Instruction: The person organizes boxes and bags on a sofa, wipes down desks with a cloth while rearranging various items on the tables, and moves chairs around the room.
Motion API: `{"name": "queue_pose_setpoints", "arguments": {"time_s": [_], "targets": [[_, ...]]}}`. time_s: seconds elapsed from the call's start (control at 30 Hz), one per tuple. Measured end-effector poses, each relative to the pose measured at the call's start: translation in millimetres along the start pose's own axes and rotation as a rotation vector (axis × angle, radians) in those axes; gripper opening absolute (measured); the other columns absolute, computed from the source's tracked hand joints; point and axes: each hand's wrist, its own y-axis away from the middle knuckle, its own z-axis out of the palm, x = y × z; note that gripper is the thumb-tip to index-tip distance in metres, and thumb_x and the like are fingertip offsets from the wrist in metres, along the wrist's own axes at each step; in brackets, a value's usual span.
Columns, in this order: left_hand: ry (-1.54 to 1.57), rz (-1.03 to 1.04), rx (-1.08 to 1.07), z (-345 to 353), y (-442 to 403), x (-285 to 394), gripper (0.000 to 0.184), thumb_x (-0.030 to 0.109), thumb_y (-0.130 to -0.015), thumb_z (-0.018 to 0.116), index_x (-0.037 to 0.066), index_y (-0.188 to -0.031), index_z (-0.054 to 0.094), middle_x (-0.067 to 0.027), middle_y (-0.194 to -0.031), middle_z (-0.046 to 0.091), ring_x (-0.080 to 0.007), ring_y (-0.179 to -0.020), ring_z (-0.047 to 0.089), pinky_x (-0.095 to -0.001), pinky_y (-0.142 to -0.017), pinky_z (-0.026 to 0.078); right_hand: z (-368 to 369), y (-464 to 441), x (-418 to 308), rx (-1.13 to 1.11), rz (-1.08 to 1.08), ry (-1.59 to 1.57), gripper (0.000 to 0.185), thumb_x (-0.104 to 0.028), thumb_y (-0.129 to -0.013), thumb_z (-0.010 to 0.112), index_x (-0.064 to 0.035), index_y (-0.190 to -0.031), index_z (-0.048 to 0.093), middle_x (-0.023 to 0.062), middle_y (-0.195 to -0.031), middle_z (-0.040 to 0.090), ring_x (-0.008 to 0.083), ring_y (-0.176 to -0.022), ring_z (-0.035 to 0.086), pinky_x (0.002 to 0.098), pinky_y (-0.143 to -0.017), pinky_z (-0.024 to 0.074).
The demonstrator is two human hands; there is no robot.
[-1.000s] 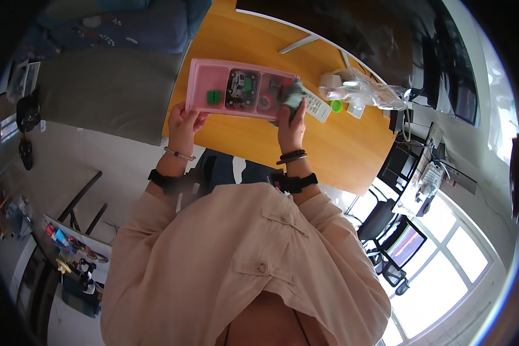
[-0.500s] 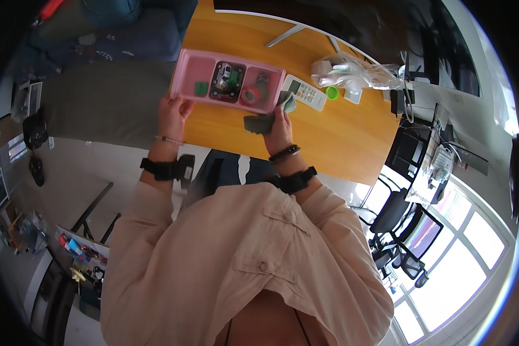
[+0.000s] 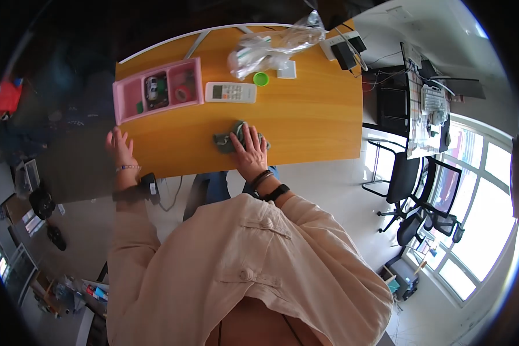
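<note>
My right hand (image 3: pixel 251 153) presses a dark green cloth (image 3: pixel 228 142) onto the wooden table (image 3: pixel 311 127) near its front edge, the fingers lying over it. At the table's left front corner is my left hand (image 3: pixel 121 149), fingers apart and holding nothing, just below the pink tray (image 3: pixel 200 86). Inside the tray's compartments are a small green block (image 3: pixel 139 107), a toy car (image 3: pixel 152 87) and a red roll (image 3: pixel 182 93). A white remote control (image 3: pixel 230 92) lies right of the tray, beside a bright green ring (image 3: pixel 261 79).
Clear plastic wrapping (image 3: pixel 259 55) and a small white square (image 3: pixel 286 70) lie toward the back. A power strip (image 3: pixel 334 45) with black plugs is at the back right corner. Right of the table are an office chair (image 3: pixel 403 176) and another desk.
My left hand has let go of the pink tray and sits lower, beside the table corner. My right hand has moved away from the tray, and the cloth is now flat on the table.
</note>
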Motion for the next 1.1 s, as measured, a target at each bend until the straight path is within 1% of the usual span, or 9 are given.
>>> {"name": "queue_pose_setpoints", "arguments": {"time_s": [0.1, 0.23, 0.4, 0.47, 0.6, 0.73, 0.87, 1.0, 1.1], "targets": [[-0.041, 0.168, 0.214, 16.6, 26.6, -14.7, 0.042, 0.026, -0.083, 0.057, 0.005, -0.116, 0.041, -0.0096, -0.115, 0.046, -0.0248, -0.102, 0.051, -0.0354, -0.087, 0.04, -15.3, 9.0, 56.3, 0.015, 0.007, 0.087, 0.047, -0.023, -0.077, 0.055, -0.0204, -0.123, 0.043, 0.0095, -0.138, 0.025, 0.0294, -0.127, 0.023, 0.0583, -0.096, 0.0179], [-0.2, 0.504, -0.256, 106.2, 87.8, -22.2, 0.035, 0.012, -0.077, 0.063, 0.0, -0.108, 0.051, -0.0068, -0.1, 0.06, -0.0099, -0.08, 0.056, -0.0161, -0.067, 0.044, -64.7, 27.0, 174.8, 0.159, 0.411, 0.236, 0.046, -0.023, -0.079, 0.051, -0.022, -0.124, 0.041, 0.0079, -0.139, 0.023, 0.0293, -0.128, 0.022, 0.0624, -0.094, 0.0161], [-0.477, 0.69, -0.515, 265.2, 111.8, -2.3, 0.093, 0.034, -0.063, 0.075, 0.0, -0.13, 0.021, -0.0237, -0.108, 0.051, -0.0287, -0.104, 0.049, -0.0394, -0.087, 0.04, -102.4, 16.7, 237.5, 0.213, 0.476, 0.178, 0.052, -0.025, -0.079, 0.05, -0.0221, -0.128, 0.035, 0.0111, -0.141, 0.018, 0.0315, -0.129, 0.017, 0.0639, -0.093, 0.0152], [-0.887, 1.101, -0.285, 309.5, 114.8, -4.7, 0.119, 0.048, -0.05, 0.079, 0.004, -0.134, 0.006, -0.0256, -0.126, 0.028, -0.0346, -0.11, 0.043, -0.0417, -0.089, 0.039, -108.6, 10.7, 231.0, 0.124, 0.447, 0.083, 0.057, -0.029, -0.078, 0.05, -0.0219, -0.131, 0.03, 0.015, -0.141, 0.013, 0.0336, -0.13, 0.014, 0.0648, -0.093, 0.0152], [-1.14, 0.615, -0.22, 366.6, 158.7, 2.8, 0.122, 0.06, -0.049, 0.071, 0.014, -0.136, 0.0, -0.0244, -0.119, 0.035, -0.0396, -0.097, 0.05, -0.0415, -0.077, 0.046, -115.4, 14.2, 234.4, -0.014, 0.438, 0.045, 0.064, -0.037, -0.077, 0.053, -0.024, -0.133, 0.025, 0.0149, -0.142, 0.008, 0.034, -0.13, 0.01, 0.066, -0.092, 0.013], [-1.143, 0.671, -0.058, 375.0, 144.5, -17.6, 0.091, 0.038, -0.063, 0.07, 0.015, -0.134, 0.017, -0.0188, -0.115, 0.04, -0.0363, -0.089, 0.054, -0.0408, -0.072, 0.049, -133.6, 19.0, 235.8, 0.086, 0.398, 0.009, 0.066, -0.032, -0.073, 0.057, -0.0215, -0.132, 0.029, 0.0168, -0.141, 0.009, 0.0357, -0.13, 0.012, 0.0662, -0.092, 0.0128], [-0.869, 1.242, -0.095, 347.2, 133.0, -25.6, 0.059, 0.018, -0.068, 0.068, 0.008, -0.121, 0.042, -0.0185, -0.123, 0.04, -0.0307, -0.102, 0.051, -0.039, -0.076, 0.048, -157.8, 5.7, 225.9, 0.359, 0.151, -0.099, 0.06, -0.026, -0.074, 0.058, -0.0169, -0.129, 0.034, 0.0172, -0.137, 0.023, 0.0339, -0.127, 0.021, 0.0604, -0.095, 0.0147], [-0.605, 1.124, -0.258, 313.7, 143.2, -18.7, 0.054, 0.017, -0.071, 0.068, 0.003, -0.117, 0.045, -0.0165, -0.096, 0.06, -0.0269, -0.084, 0.061, -0.0341, -0.071, 0.05, -179.9, -56.8, 184.5, 0.36, -0.074, -0.469, 0.054, -0.019, -0.078, 0.055, -0.0152, -0.128, 0.034, 0.0164, -0.1, 0.056, 0.0303, -0.087, 0.056, 0.0391, -0.073, 0.0462], [-0.513, 1.167, -0.216, 292.0, 145.5, -11.6, 0.046, 0.017, -0.072, 0.069, 0.003, -0.111, 0.049, -0.0134, -0.082, 0.063, -0.0235, -0.073, 0.063, -0.0298, -0.063, 0.05, -199.5, -110.7, 138.0, 0.353, -0.133, -0.309, 0.056, -0.026, -0.08, 0.054, -0.0223, -0.13, 0.03, 0.0142, -0.079, 0.059, 0.0304, -0.06, 0.058, 0.038, -0.051, 0.048]]}}
